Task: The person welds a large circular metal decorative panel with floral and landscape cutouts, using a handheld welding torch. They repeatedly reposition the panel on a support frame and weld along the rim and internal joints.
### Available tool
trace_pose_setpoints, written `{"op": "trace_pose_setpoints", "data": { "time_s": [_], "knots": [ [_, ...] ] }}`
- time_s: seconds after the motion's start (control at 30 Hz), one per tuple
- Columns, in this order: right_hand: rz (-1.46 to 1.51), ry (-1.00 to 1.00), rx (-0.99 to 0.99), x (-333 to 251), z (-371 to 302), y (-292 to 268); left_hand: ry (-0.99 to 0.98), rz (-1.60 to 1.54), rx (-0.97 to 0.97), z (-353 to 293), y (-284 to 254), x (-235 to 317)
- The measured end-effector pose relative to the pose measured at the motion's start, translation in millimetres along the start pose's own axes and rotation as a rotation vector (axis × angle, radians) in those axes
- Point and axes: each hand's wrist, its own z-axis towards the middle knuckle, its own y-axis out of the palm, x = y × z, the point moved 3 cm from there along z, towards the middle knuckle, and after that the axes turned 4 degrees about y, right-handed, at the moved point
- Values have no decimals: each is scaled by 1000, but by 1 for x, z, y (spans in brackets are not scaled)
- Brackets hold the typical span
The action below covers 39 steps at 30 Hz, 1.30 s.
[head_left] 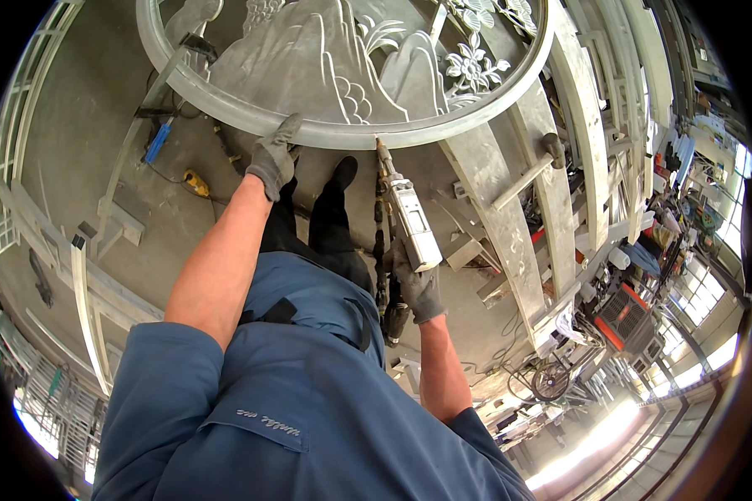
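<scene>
A large round silver metal panel [342, 135], with raised mountains, leaves and flowers inside its ring, stands in front of me at the far side. My left hand [274, 157], in a grey glove, is closed on the near edge of its rim. My right hand [418, 288], also gloved, grips the rear of a white handheld welding gun [412, 219]. The gun's copper-coloured tip touches or nearly touches the rim, to the right of my left hand. A dark cable or hose hangs beside the gun; the fingers under its body are partly hidden.
A clamp with a blue handle [156, 144] is at the panel's left, and a yellow tool [195, 183] lies on the floor. On the right, a hammer [524, 182] rests across long metal beams [503, 230]. Farther right stands a red and grey machine [625, 317] among clutter.
</scene>
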Motion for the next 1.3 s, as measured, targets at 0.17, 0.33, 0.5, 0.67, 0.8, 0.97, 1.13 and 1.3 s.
{"op": "trace_pose_setpoints", "data": {
  "time_s": [0.17,0.33,0.5,0.67,0.8,0.97,1.13,1.3],
  "knots": [
    [-35,-2,-16,8,2,-3,6,-36,-22,-5,5,2],
    [5,8,-6,-7,2,-1,-6,-21,1,-6,6,4],
    [34,37,-19,-9,2,-1,6,-8,10,-6,7,3],
    [-7,48,-20,-16,3,-1,22,25,-5,-7,7,2],
    [12,54,-38,-15,4,-1,12,4,-20,-6,7,2],
    [36,56,-51,-10,4,-2,10,5,-21,-5,6,1],
    [27,49,-54,-14,2,-1,12,-42,-65,13,-12,-8],
    [29,73,-36,-18,2,-3,12,-21,-52,-8,7,1]
  ]
}}
